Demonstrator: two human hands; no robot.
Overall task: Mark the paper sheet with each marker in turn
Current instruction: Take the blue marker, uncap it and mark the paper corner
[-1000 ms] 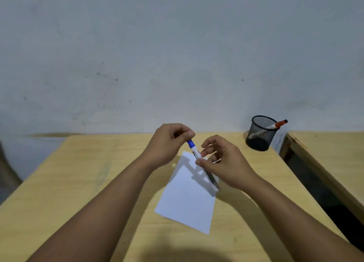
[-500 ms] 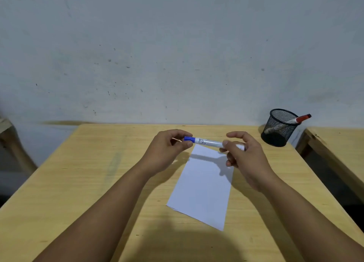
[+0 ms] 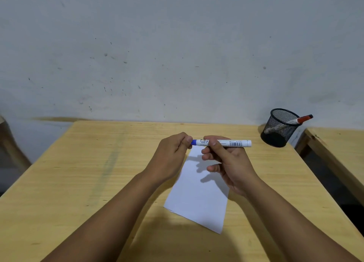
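Backdrop: grey, scuffed wall [image 3: 177,55] behind a pale wooden counter [image 3: 78,183], with a second one just off to the right.

Paper: white sheet [image 3: 199,198] flat on the counter, mid-frame, under and in front of both hands. No mark on the part that shows.

Marker: blue marker [image 3: 230,143] held level above the sheet's far edge, blue cap end pointing left, butt end sticking out right.

Left hand: left hand [image 3: 172,155] curled tight, fingertips pinched on the blue cap.

Right hand: right hand [image 3: 226,159] wrapped round the barrel, thumb and forefinger clamped on it, lower fingers loose and hanging apart.

Cup: black mesh cup [image 3: 279,127] at the far right corner, well apart from the hands, with a red marker [image 3: 301,119] leaning out of it.

Step in hand: looks like uncapping, and I can't tell if the cap has started to part.

How to do it well: pull straight along the barrel, a small twist if it sticks, right hand steady so the tip doesn't jerk free over the sheet. Keep the cap in the left hand for recapping.

Progress: early, I'd say, with the red one waiting.
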